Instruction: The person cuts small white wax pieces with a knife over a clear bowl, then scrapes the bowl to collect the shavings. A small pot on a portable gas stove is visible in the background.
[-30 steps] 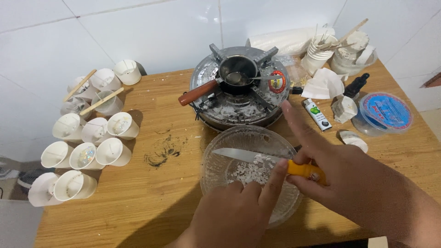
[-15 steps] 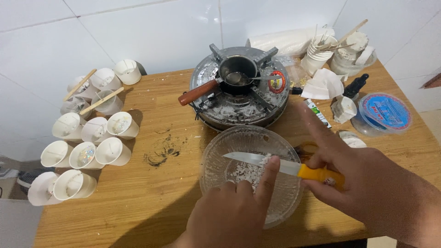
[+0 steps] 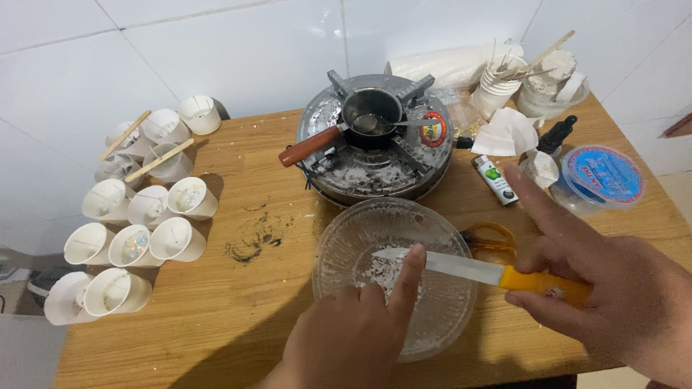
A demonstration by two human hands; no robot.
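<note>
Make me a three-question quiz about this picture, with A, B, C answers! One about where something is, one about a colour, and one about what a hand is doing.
1. Where is the small pot with the brown handle?
A. On the round metal stove
B. Inside the glass bowl
C. Among the paper cups

2. What colour is the handle of the knife?
A. Green
B. Yellow-orange
C. Black

3. What is the left hand doing?
A. Lying flat on the table
B. Holding a paper cup
C. Touching the knife blade with its forefinger

Answers:
1. A, the pot sits on top of the stove at the back of the table.
2. B, the handle gripped by the right hand is yellow-orange.
3. C, the fingertip rests on the blade above the glass bowl.
</note>
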